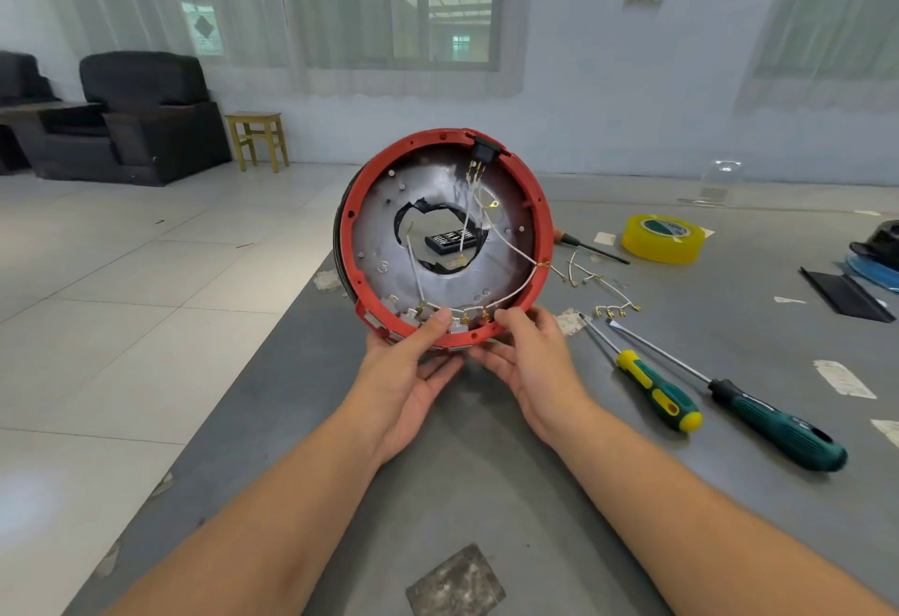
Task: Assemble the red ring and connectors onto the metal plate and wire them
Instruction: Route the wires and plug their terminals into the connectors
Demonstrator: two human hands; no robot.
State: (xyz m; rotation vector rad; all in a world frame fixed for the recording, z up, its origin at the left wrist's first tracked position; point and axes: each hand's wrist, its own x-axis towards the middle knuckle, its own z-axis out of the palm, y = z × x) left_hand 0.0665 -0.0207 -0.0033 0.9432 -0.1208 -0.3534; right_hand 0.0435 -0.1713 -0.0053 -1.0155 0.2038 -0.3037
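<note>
Above a grey workbench (486, 494), a metal plate (389, 246) ringed by the red ring (348, 226) stands tilted upright, apparently to expose its wiring. At six o'clock, left hand (408, 372) and right hand (530, 362) pinch the rim, thumbs inside beside the connectors (457, 321). Two screwdrivers (656, 387) lie at four o'clock.

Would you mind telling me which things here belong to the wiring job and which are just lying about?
Job: red ring, metal plate, white wires, black connector, loose wires, both screwdrivers.
Lying about: yellow tape, stool, armchair.
</note>
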